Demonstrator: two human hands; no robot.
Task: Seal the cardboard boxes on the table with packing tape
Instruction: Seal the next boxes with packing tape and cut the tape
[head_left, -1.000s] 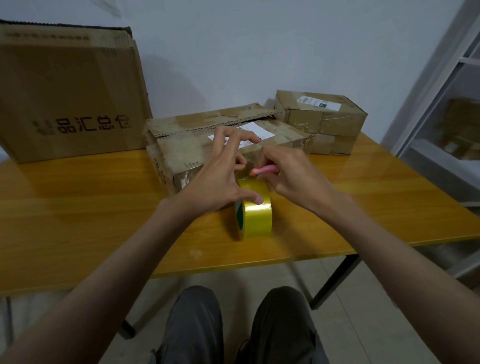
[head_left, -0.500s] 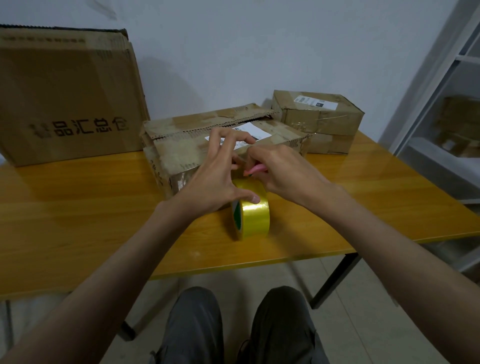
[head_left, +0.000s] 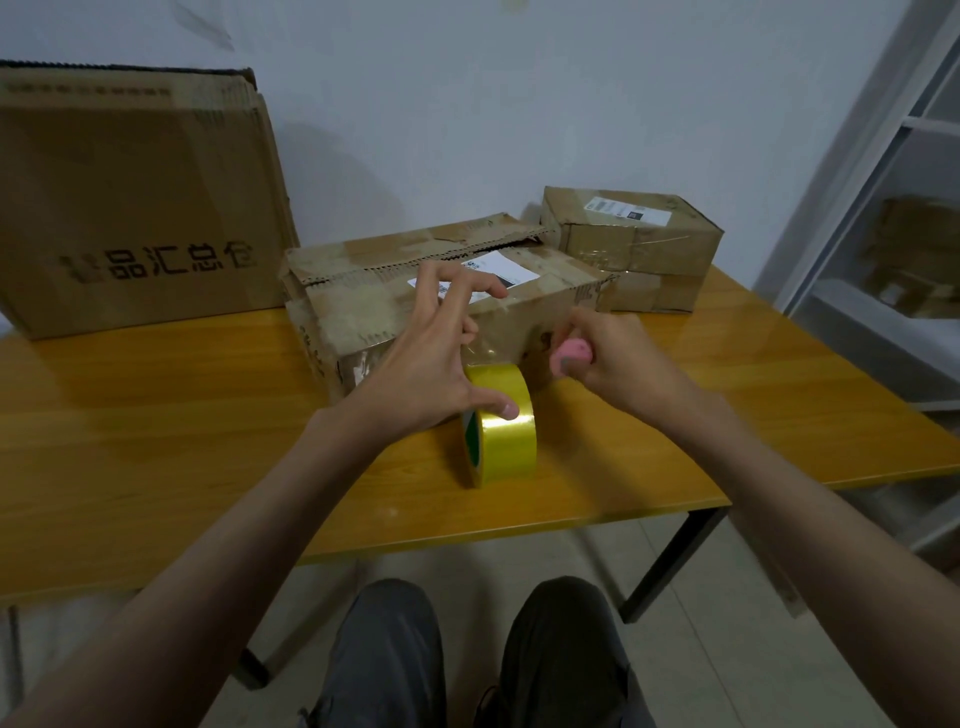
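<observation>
A yellow packing tape roll (head_left: 506, 441) stands on edge on the wooden table (head_left: 156, 441), just in front of a flat, worn cardboard box (head_left: 363, 306) with a torn top flap. My left hand (head_left: 426, 358) holds the roll, thumb laid across its top and fingers spread upward; a clear strip of tape rises from the roll toward those fingers. My right hand (head_left: 623, 358) grips a small pink cutter (head_left: 571, 357) to the right of the roll, apart from it.
Two small taped boxes (head_left: 639, 239) are stacked at the back right of the table. A large printed carton (head_left: 135, 208) stands at the back left. A white shelf (head_left: 883, 322) with more boxes is at the far right. My knees are below the table's front edge.
My right hand has drawn the pink cutter to the right, away from the top of the roll. My left hand stays on the roll.
</observation>
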